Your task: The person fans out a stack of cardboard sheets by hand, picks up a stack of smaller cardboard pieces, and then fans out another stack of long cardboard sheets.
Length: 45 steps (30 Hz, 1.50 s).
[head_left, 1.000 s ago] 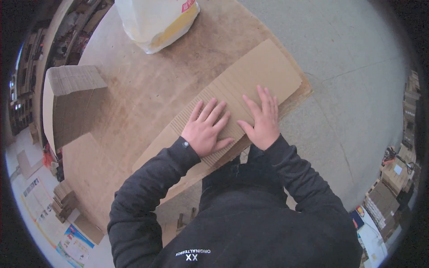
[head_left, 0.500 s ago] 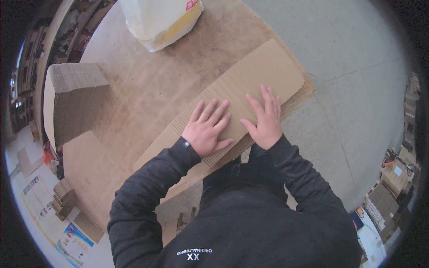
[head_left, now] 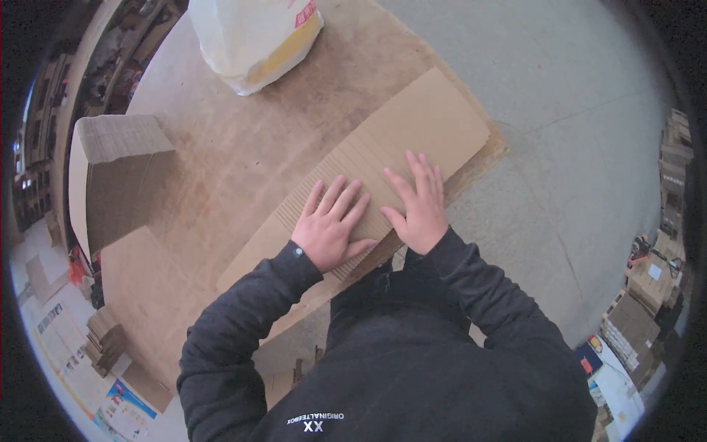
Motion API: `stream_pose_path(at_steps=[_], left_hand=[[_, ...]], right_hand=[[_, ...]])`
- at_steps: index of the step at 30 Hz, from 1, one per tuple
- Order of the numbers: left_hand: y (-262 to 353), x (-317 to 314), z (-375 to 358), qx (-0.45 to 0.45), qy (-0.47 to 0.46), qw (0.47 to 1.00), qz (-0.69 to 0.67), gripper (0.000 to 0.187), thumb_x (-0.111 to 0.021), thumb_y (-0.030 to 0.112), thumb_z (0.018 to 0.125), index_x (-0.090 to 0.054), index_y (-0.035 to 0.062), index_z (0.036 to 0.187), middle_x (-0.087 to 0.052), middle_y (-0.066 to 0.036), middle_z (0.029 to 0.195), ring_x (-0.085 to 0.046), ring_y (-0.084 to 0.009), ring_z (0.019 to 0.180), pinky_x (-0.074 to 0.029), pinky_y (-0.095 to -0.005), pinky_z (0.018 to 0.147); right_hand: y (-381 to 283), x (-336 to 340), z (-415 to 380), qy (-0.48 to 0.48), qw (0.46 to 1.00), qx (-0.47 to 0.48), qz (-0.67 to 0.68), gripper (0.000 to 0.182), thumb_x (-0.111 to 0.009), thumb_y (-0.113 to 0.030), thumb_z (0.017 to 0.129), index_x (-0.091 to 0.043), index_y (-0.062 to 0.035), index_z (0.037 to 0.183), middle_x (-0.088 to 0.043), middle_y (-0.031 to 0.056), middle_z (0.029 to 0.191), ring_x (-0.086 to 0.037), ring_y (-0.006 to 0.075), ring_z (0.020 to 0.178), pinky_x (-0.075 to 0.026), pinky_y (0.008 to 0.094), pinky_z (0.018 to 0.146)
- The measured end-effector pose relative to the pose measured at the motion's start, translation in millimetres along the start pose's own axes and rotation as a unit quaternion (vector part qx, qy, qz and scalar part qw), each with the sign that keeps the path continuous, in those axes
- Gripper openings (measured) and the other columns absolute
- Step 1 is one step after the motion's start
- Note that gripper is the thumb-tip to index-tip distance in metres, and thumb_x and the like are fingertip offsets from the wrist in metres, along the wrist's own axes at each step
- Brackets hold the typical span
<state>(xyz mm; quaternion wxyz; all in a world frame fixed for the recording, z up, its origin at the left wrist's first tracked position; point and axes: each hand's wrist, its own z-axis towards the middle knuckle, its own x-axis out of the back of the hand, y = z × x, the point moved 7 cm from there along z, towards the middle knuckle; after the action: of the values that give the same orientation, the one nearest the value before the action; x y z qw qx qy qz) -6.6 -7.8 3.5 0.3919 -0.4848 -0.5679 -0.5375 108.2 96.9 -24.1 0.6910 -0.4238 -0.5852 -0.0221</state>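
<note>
A long piece of cardboard (head_left: pixel 431 110) lies slantwise near the front edge of the table, its middle scored with many parallel creases. On the creased part rests my left hand (head_left: pixel 331 225), palm down with fingers spread. My right hand (head_left: pixel 420 206) lies flat to the right of it, fingers stretched over the same cardboard beside the creases. Neither hand grips anything. Both palms hide parts of the cardboard's near side.
At the table's left stands a tall stack of cardboard sheets (head_left: pixel 121 184). A white plastic bag (head_left: pixel 254 44) with a yellow band sits at the back of the wooden table (head_left: pixel 221 158). Smaller cardboard pieces (head_left: pixel 107 335) and printed sheets (head_left: pixel 121 405) lie at lower left.
The view has shifted slightly. My right hand has moved a little left along the cardboard, while my left hand keeps about the same place on the creases.
</note>
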Motion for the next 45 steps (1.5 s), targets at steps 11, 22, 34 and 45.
stream_pose_path(at_steps=[11, 22, 34, 45], left_hand=[[-4, -2, -7, 0.0, -0.004, 1.0, 0.0, 0.077, -0.044, 0.07, 0.091, -0.053, 0.0113, 0.14, -0.044, -0.01, 0.152, -0.04, -0.0344, 0.14, -0.028, -0.053, 0.116], [-3, 0, -10, -0.011, 0.039, 0.999, -0.013, 0.072, -0.05, 0.067, 0.089, -0.058, 0.0088, 0.131, -0.051, -0.013, 0.145, -0.044, -0.0348, 0.138, -0.03, -0.0537, 0.115], [-5, -2, -17, -0.009, 0.029, 0.999, -0.01, 0.07, -0.051, 0.065, 0.09, -0.06, 0.0061, 0.127, -0.048, -0.012, 0.149, -0.044, -0.0343, 0.138, -0.031, -0.0538, 0.114], [-6, 1, -21, -0.011, 0.067, 0.997, -0.022, 0.068, -0.054, 0.064, 0.088, -0.064, 0.0057, 0.122, -0.056, -0.016, 0.138, -0.049, -0.0344, 0.133, -0.032, -0.0535, 0.114]], right_hand=[[3, 0, 0, 0.002, 1.0, 0.004, -0.012, 0.065, -0.072, -0.032, 0.084, -0.049, -0.02, 0.143, -0.026, 0.0169, 0.16, -0.023, 0.0417, 0.147, -0.019, 0.0627, 0.116], [-7, -3, -2, -0.009, 1.0, 0.02, -0.011, 0.071, -0.075, -0.03, 0.079, -0.048, -0.0204, 0.144, -0.025, 0.0176, 0.16, -0.024, 0.0419, 0.147, -0.02, 0.0624, 0.116], [-9, -6, -1, -0.015, 1.0, 0.021, -0.005, 0.069, -0.074, -0.029, 0.081, -0.048, -0.0204, 0.144, -0.025, 0.0169, 0.16, -0.024, 0.0417, 0.147, -0.02, 0.062, 0.117], [-21, -13, -5, -0.024, 0.999, 0.036, -0.001, 0.069, -0.075, -0.026, 0.079, -0.05, -0.0201, 0.142, -0.025, 0.0169, 0.159, -0.024, 0.0421, 0.147, -0.021, 0.063, 0.116]])
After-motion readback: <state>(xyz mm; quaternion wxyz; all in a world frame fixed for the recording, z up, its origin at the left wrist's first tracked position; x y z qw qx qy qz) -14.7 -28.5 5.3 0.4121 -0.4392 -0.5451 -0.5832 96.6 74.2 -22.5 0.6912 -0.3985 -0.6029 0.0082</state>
